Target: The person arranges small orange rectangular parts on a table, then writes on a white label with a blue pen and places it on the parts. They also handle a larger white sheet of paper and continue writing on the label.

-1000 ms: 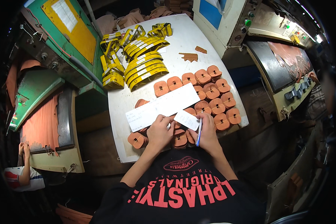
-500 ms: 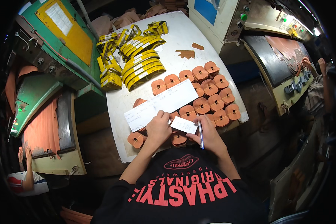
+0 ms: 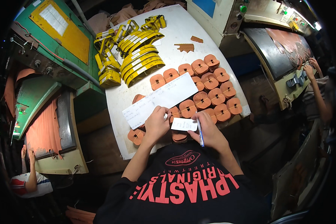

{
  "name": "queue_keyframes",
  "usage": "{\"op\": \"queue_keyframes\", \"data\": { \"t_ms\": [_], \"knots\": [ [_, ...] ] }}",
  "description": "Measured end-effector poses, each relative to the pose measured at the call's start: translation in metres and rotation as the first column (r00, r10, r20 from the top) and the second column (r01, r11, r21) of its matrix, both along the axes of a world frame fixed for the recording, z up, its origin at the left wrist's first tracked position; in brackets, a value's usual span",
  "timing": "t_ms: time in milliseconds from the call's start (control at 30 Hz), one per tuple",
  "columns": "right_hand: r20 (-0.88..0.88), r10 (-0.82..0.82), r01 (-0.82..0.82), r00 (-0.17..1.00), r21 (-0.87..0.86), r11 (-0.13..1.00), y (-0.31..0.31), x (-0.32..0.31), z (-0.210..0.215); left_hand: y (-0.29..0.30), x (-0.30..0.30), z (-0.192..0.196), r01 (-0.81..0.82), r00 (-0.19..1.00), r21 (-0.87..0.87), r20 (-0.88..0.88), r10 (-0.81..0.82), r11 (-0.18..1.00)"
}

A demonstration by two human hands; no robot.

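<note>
A small white card (image 3: 179, 124) with handwriting is pinched by my right hand (image 3: 212, 131), which also keeps a blue-and-white pen (image 3: 201, 135) between its fingers. Close to the card's left edge is my left hand (image 3: 156, 123), its fingers closed; a small white bit shows at the fingertips, too little to name. Beneath both hands lies a long white sheet (image 3: 160, 100) with handwriting, resting over tied stacks of orange-brown leather pieces (image 3: 202, 100). These pieces have rounded corners and a dark hole in the middle.
Yellow curved metal cutting dies (image 3: 142, 65) crowd the far left of the white table (image 3: 171, 33). Two leather scraps (image 3: 184, 47) lie beyond the stacks. Green machinery (image 3: 69, 35) stands at left, a pale machine (image 3: 209, 28) at right. Other people's hands work at both sides.
The card in my right hand has turned slightly and its left edge now sits apart from my left fingers. The view has shifted a little. A person's hands at right have moved lower.
</note>
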State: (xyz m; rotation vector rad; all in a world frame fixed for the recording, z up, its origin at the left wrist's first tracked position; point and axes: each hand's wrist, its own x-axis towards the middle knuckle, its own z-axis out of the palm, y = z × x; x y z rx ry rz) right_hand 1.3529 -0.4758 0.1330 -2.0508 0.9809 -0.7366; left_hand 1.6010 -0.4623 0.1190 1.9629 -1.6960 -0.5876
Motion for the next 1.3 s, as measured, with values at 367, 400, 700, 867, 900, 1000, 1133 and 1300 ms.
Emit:
{"op": "queue_keyframes", "data": {
  "t_ms": [367,400,700,867,900,1000,1133,1300],
  "knots": [
    [-0.02,-0.011,0.011,1.0,-0.009,1.0,-0.005,0.004,0.003,0.002,-0.005,-0.005,-0.004,0.998,-0.043,0.058,0.006,0.999],
    [-0.014,-0.022,0.022,1.0,-0.019,1.0,-0.006,0.004,0.004,0.002,-0.005,-0.006,0.001,0.998,-0.043,0.057,0.002,0.999],
    [-0.052,-0.021,0.016,0.998,-0.091,0.996,-0.01,0.008,-0.009,0.003,-0.007,-0.001,0.014,0.997,-0.053,0.082,-0.009,0.998],
    [-0.029,-0.072,0.068,0.997,-0.103,0.992,-0.009,0.01,-0.016,0.003,-0.009,0.001,0.034,0.995,-0.078,0.101,-0.026,0.996],
    [-0.022,-0.082,0.079,0.996,-0.115,0.99,-0.008,0.011,-0.018,0.002,-0.01,0.002,0.035,0.994,-0.072,0.108,-0.027,0.997],
    [-0.015,-0.067,0.064,0.998,-0.122,0.99,-0.007,0.012,-0.019,0.001,-0.012,0.007,0.033,0.992,-0.047,0.122,-0.027,0.998],
    [-0.027,-0.065,0.061,0.997,-0.143,0.988,-0.005,0.007,-0.024,0.0,-0.011,0.01,0.02,0.995,-0.023,0.094,-0.018,1.0],
    [-0.025,-0.09,0.083,0.996,-0.19,0.978,-0.006,0.003,-0.01,-0.004,-0.004,0.022,-0.012,1.0,-0.112,0.019,0.014,0.994]
  ]
}}
